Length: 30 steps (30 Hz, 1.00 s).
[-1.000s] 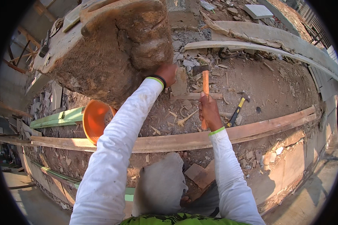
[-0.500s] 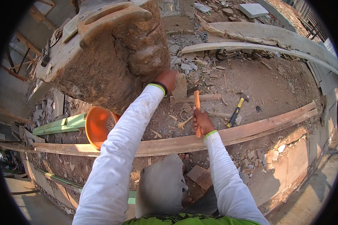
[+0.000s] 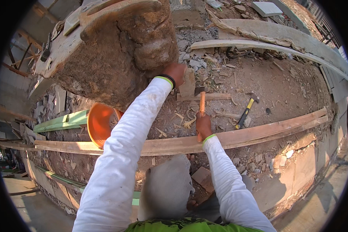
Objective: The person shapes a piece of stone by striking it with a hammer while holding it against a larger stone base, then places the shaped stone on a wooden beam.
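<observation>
My left hand [image 3: 175, 73] is closed on the upper end of a short, flat wooden block [image 3: 187, 84], which stands on a narrow wood strip [image 3: 214, 96] lying on the ground. In my right hand [image 3: 203, 124] is the orange wooden handle of a hatchet [image 3: 202, 103]. Its dark head is beside the block's lower right edge; whether they touch, I cannot tell. Pale wood chips [image 3: 189, 123] lie scattered left of my right hand. To the right of that hand, a hammer [image 3: 246, 112] with a yellow and black handle rests on the dirt.
A large brown boulder-like mass [image 3: 104, 65] rises at the upper left, with an orange bucket [image 3: 98, 125] below it. A long timber [image 3: 174, 146] crosses in front of me. Green beams [image 3: 62, 124] lie left; long pale boards [image 3: 255, 45] lie at the far right.
My right hand has moved slightly left with the hatchet, whose head is now closer to the wooden block. My left hand keeps its grip on the block.
</observation>
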{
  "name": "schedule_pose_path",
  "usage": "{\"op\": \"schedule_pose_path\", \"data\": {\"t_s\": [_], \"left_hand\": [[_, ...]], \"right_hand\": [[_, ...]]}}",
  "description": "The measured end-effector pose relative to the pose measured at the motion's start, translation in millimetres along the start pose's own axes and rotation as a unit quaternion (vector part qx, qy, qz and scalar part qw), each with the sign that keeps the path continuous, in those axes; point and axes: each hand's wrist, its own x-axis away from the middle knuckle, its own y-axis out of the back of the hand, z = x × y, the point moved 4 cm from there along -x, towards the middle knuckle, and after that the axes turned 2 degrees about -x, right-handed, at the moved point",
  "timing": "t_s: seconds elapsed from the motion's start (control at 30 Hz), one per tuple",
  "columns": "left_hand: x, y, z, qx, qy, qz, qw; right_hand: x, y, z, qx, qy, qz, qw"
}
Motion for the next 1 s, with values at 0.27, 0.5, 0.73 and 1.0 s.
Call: {"op": "schedule_pose_path", "data": {"t_s": [0.27, 0.5, 0.73, 1.0], "left_hand": [[5, 12, 15, -0.01, 0.01, -0.01, 1.0], [26, 16, 40, -0.013, 0.027, -0.013, 0.999], [14, 3, 34, -0.008, 0.04, 0.001, 0.999], [4, 1, 22, -0.039, 0.011, -0.017, 0.999]], "right_hand": [[-21, 25, 42, -0.112, -0.081, 0.123, 0.983], [10, 65, 180, -0.375, 0.253, -0.067, 0.889], [7, -22, -18, -0.118, -0.244, 0.19, 0.944], [-12, 68, 171, -0.268, 0.06, 0.063, 0.959]]}}
